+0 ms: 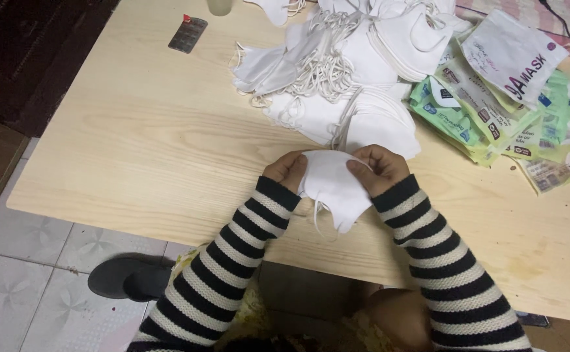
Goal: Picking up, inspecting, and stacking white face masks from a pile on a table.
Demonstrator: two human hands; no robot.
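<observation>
While both arms in black-and-white striped sleeves reach in from the near edge, the left hand [286, 171] and the right hand [377, 168] grasp one white face mask [332, 188] between them, just above the near part of the wooden table [141, 143]. The left hand pinches the mask's left edge, fingers curled around the fabric; the right hand grips its upper right edge, thumb laid over the front. Most of the mask hangs below and between the two grips, its lower corner drooping toward the near table edge, with thin ear loops dangling under it.

Just beyond the hands, touching distance from the mask's top edge, lies a big heap of white masks [350, 65] with tangled elastic loops, spreading across the far middle of the table. To the right of the heap sits a pile of green and white printed packets [493, 111], fanned out toward the far right corner. At the far left lies a small dark blister strip [188, 34], and the base of a clear cup [219, 6] shows at the far edge, well apart from the hands. Under the table on the tiled floor, near left, a dark slipper [128, 277] is seen
</observation>
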